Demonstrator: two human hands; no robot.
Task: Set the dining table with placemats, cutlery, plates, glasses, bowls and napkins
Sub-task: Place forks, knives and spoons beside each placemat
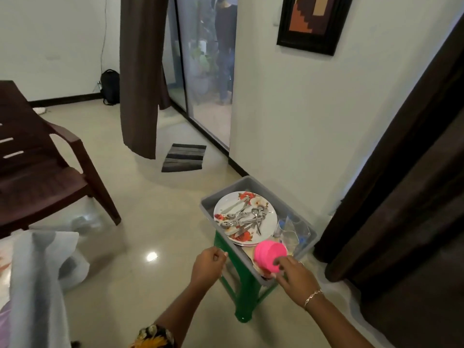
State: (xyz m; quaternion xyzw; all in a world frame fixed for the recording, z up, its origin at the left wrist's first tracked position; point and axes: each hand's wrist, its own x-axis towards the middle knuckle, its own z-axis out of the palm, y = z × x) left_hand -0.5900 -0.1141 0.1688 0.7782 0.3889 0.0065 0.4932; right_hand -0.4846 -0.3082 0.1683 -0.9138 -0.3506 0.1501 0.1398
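— Glossy pale floor [150,209], a brown curtain [140,71] hanging beside a glass door [208,84], and a dark brown chair [37,172] cut off at the left edge. Where are the dishes?

— Low down by the white wall. A grey tub [251,183] sits on a green stool [241,292], the one surface carrying anything. Flowered plates [226,209] are stacked in the tub's far half, with a loose heap of cutlery [247,218] lying on the top plate.

— How many plates?

— I can't count them; only the top one and a few rims below it show. The cutlery is a tangle too: spoons and forks, the rest hard to sort.

— And the glasses?

— Clear glasses [291,229] crowd the tub's right side, so transparent that their number is anyone's guess.

— What are the hands doing?

— The right hand [297,277], a bracelet [312,296] at its wrist, holds the pink bowls [270,252] at the tub's near end. Its fingers [280,261] curl onto their near edge, and the thumb is mostly hidden underneath. The bowls look upturned and nested. The left hand [209,263] is curled just beside the tub's near-left rim, and I can't tell whether it grips that rim or nothing.

— Bottom left?

— Something pale and blurred, perhaps cloth [37,285], too close to make out.
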